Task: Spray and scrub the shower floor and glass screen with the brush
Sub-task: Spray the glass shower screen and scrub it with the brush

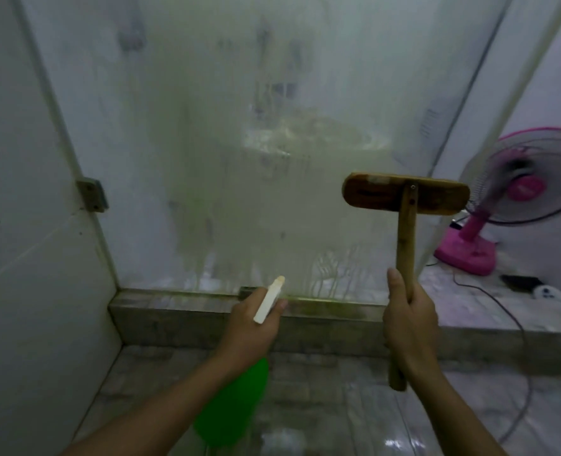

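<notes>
The glass screen [206, 143] stands straight ahead, fogged with a cloudy film and drip runs near its bottom. My left hand [252, 327] grips a green spray bottle [233, 403] with a white nozzle [269, 299] aimed at the lower glass. My right hand [409, 319] holds the wooden handle of a scrub brush [404, 194]; its flat wooden head is raised upright against or just in front of the glass on the right. The tiled shower floor [321, 406] lies below, wet and shiny.
A low stone kerb [173, 319] runs under the glass. A white wall [26, 225] with a metal bracket [92, 195] closes the left side. Outside at the right stand a pink fan [519, 192], its cable [522, 340] and a power strip [547, 292].
</notes>
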